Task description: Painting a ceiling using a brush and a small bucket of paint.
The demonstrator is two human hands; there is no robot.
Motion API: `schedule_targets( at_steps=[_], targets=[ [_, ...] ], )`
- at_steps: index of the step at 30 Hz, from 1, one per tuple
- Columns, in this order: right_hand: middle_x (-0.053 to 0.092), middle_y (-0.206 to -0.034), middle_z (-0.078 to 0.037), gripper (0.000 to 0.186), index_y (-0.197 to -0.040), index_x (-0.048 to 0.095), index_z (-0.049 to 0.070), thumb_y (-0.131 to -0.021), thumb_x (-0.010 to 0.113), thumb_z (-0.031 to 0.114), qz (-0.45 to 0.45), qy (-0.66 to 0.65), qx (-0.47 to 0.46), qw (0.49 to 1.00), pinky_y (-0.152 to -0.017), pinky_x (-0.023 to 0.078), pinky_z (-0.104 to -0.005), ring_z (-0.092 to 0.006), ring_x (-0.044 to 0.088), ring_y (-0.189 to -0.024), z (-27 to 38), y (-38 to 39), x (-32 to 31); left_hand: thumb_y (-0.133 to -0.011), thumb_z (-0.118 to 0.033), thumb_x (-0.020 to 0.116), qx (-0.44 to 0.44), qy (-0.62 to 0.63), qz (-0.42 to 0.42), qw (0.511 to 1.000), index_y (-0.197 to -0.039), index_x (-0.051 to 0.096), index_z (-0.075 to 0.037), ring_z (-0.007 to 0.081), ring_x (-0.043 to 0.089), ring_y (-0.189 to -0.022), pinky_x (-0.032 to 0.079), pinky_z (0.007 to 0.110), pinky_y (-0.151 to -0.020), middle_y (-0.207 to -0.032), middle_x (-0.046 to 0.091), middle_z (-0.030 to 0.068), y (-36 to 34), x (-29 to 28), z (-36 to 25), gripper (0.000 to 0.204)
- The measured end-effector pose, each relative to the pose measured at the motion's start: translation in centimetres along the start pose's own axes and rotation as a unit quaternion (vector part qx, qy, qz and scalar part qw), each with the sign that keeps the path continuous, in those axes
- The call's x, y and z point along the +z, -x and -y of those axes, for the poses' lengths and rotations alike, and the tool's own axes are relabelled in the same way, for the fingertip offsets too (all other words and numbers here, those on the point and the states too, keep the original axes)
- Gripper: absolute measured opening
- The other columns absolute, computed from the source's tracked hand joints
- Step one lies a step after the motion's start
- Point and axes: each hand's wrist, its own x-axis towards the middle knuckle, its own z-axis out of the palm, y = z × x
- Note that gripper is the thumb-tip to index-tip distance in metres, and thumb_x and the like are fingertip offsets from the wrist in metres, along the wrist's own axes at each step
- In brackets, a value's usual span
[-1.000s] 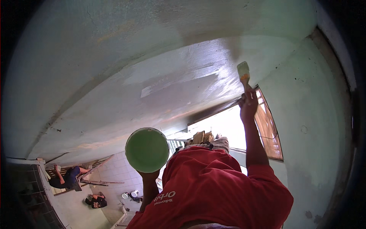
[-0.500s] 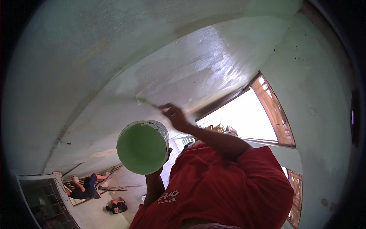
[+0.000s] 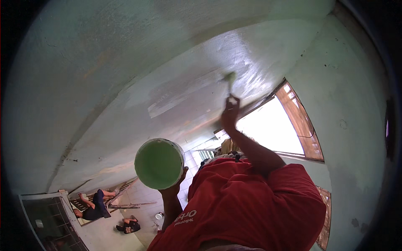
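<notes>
My left hand (image 3: 175, 187) grips a round bucket (image 3: 180, 151) from below and behind, its fingers curling up the side. Light green paint (image 3: 157, 164) fills the view inside the tilted-looking mouth. Raised to the right, my right hand (image 3: 230, 109) is closed around the handle of a paintbrush (image 3: 230, 78). The green-tipped bristles are smeared by motion, over a shiny wet-looking patch of the wall (image 3: 201, 83); whether they touch it I cannot tell.
A bright window opening (image 3: 272, 125) with a wooden frame is at the right. Two people, one by wooden slats (image 3: 78, 203) and one low on the floor (image 3: 128, 226), are at the lower left. A small white pail (image 3: 159, 216) stands on the tiles. A glazed door (image 3: 50, 219) is far left.
My right hand has swung the paintbrush right and up along the wall. The bucket has shifted slightly right and down, still in my left hand.
</notes>
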Motion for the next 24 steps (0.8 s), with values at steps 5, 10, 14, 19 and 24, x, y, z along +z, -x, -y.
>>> schedule_targets(
  at_steps=[5, 10, 14, 19, 24],
  targets=[
    [0.061, -0.078, -0.007, 0.028, -0.121, 0.059, 0.007, -0.098, 0.062, 0.023, 0.239, 0.009, 0.16, 0.958, -0.072, 0.049, -0.0327, -0.0145, 0.059, -0.074, 8.2, 12.4, 6.7, -0.061, -0.015, 0.096, 0.069, -0.093, 0.043, 0.992, -0.135, 0.051, -0.005, 0.0253, 0.057, -0.116, 0.049, 0.041, -0.101, -0.128, 0.058, 0.008, -0.1, 0.3, -1.0, 0.088],
    [0.066, -0.081, -0.011, 0.024, -0.117, 0.063, 0.008, -0.095, 0.065, 0.017, 0.449, 0.002, 0.078, 0.89, -0.072, 0.05, -0.0333, -0.0166, 0.062, -0.077, 9.0, 10.0, 6.0, -0.061, -0.015, 0.096, 0.11, -0.103, 0.076, 0.986, -0.135, 0.051, -0.005, 0.0252, 0.056, -0.117, 0.05, 0.042, -0.1, -0.128, 0.058, 0.008, 0.1, 0.0, -0.8, 0.087],
    [0.056, -0.065, 0.004, 0.023, -0.116, 0.069, 0.012, -0.092, 0.067, 0.013, 0.356, -0.01, 0.059, 0.933, -0.054, 0.04, -0.0243, -0.0036, 0.047, -0.06, 3.6, -1.9, -0.8, -0.065, -0.027, 0.095, -0.004, -0.011, 0.062, 0.998, -0.144, 0.045, -0.007, 0.0251, 0.048, -0.132, 0.035, 0.04, -0.114, -0.139, 0.056, 0.0095, 0.9, -0.5, 0.3, 0.096],
    [0.053, -0.076, 0.005, 0.027, -0.118, 0.067, 0.005, -0.094, 0.055, 0.001, 0.089, -0.012, 0.035, 0.995, -0.044, 0.026, -0.0171, 0.001, 0.037, -0.055, 5.9, -9.3, -11.3, -0.063, -0.024, 0.096, -0.032, -0.008, 0.031, 0.999, -0.146, 0.042, -0.007, 0.0268, 0.05, -0.13, 0.038, 0.041, -0.113, -0.139, 0.055, 0.0108, 1.7, -1.8, 1.1, 0.1],
    [0.052, -0.08, -0.003, 0.029, -0.128, 0.054, 0.005, -0.099, 0.054, 0.006, -0.156, 0.326, -0.359, 0.86, -0.068, 0.043, -0.0263, -0.013, 0.05, -0.071, 5.3, -10.1, -8.6, -0.057, -0.003, 0.093, 0.003, -0.029, -0.021, 0.999, -0.135, 0.051, -0.004, 0.0242, 0.058, -0.114, 0.052, 0.04, -0.098, -0.126, 0.06, 0.0081, 0.8, -1.8, -0.1, 0.088]
  ],
)
